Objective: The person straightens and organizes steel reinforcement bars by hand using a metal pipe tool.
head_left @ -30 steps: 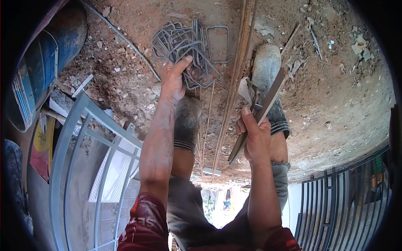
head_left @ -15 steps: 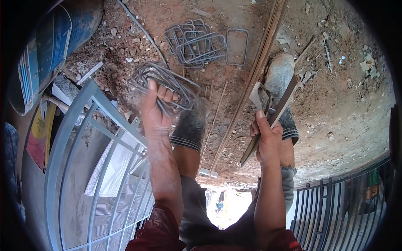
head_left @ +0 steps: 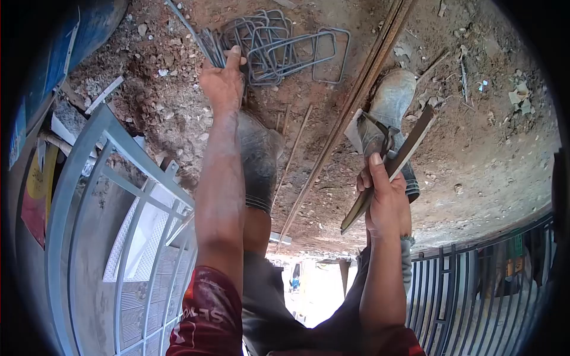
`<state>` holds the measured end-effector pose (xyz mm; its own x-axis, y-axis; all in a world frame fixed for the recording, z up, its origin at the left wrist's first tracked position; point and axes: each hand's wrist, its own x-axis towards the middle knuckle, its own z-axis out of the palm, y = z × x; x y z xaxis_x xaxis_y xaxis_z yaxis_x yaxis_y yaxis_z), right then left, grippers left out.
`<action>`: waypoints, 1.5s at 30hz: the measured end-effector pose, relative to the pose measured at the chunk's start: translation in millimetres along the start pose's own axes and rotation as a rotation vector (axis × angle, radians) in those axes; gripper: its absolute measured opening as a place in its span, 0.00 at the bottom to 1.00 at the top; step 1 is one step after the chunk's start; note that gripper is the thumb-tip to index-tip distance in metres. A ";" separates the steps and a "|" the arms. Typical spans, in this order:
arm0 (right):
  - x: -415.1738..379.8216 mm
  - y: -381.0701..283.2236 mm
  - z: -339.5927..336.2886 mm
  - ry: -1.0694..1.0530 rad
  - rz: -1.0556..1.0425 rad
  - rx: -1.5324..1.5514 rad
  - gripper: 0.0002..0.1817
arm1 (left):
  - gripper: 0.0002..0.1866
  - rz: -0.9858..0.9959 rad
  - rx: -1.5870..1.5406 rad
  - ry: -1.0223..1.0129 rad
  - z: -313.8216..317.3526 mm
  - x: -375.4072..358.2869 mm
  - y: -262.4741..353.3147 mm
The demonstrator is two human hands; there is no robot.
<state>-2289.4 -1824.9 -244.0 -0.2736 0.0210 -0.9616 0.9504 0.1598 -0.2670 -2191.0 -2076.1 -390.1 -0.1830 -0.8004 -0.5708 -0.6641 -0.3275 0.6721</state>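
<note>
Bent wire rectangles (head_left: 276, 56) lie in a tangled pile on the dirt at the top centre. At the pile's left edge my left hand (head_left: 222, 83) is closed on a bundle of wire rectangles (head_left: 212, 44), its arm stretched forward. To the right, my right hand (head_left: 381, 184) grips a flat metal bar tool (head_left: 414, 139), which points up and to the right, with a dark handle below. A light triangular piece (head_left: 354, 132) shows beside that tool, over the boot; how they join is unclear.
Long rusty bars (head_left: 347, 118) run diagonally between the boots. A grey metal gate frame (head_left: 89, 142) stands at the left, near a blue barrel (head_left: 89, 35). Dark railings (head_left: 469, 285) are at the lower right. Rubble covers the ground.
My left hand has moved forward with its bundle, from above the left boot to the pile's left side. The right hand keeps its hold, nearly in place. The view has shifted slightly.
</note>
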 end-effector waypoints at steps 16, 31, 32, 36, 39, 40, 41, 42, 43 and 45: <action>173.1 -115.5 -59.7 0.466 -0.789 -1.165 0.26 | 0.18 -0.752 -1.133 -0.241 -97.2 -156.8 22.2; -9.2 58.5 140.8 -0.618 -0.029 -0.526 0.42 | 0.27 -0.784 -1.143 -0.187 -107.6 -120.9 29.0; -9.2 64.2 137.2 -0.688 -0.156 -0.558 0.45 | 0.28 -0.757 -1.141 -0.279 -110.9 -121.1 23.0; 0.8 72.7 125.9 -0.715 -0.077 -0.699 0.52 | 0.23 -0.710 -1.203 -0.362 -110.5 -124.9 31.3; 4.4 53.6 133.4 -0.839 -0.327 -1.053 0.51 | 0.18 -0.724 -1.276 -0.395 -124.0 -125.6 15.4; 14.5 50.5 129.7 -0.934 -0.382 -1.011 0.47 | 0.13 -0.717 -1.215 -0.337 -125.5 -125.1 18.6; 26.1 49.2 128.8 -0.929 -0.389 -1.020 0.47 | 0.13 -0.712 -1.224 -0.343 -124.5 -123.1 18.6; 38.7 48.9 129.5 -0.784 -0.277 -0.853 0.42 | 0.13 -0.690 -1.186 -0.288 -123.8 -121.8 17.8; 51.9 48.5 133.7 -0.640 -0.166 -0.685 0.38 | 0.14 -0.668 -1.149 -0.229 -123.7 -120.6 17.4; 79.1 49.2 159.7 -0.308 -0.423 -0.793 0.31 | 0.16 -0.648 -1.062 -0.235 -128.2 -116.6 22.5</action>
<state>-2240.7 -1973.0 -343.4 -0.4138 -0.4352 -0.7996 0.3731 0.7201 -0.5850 -2091.7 -2054.5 -248.0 -0.2395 -0.2704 -0.9325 0.2069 -0.9526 0.2231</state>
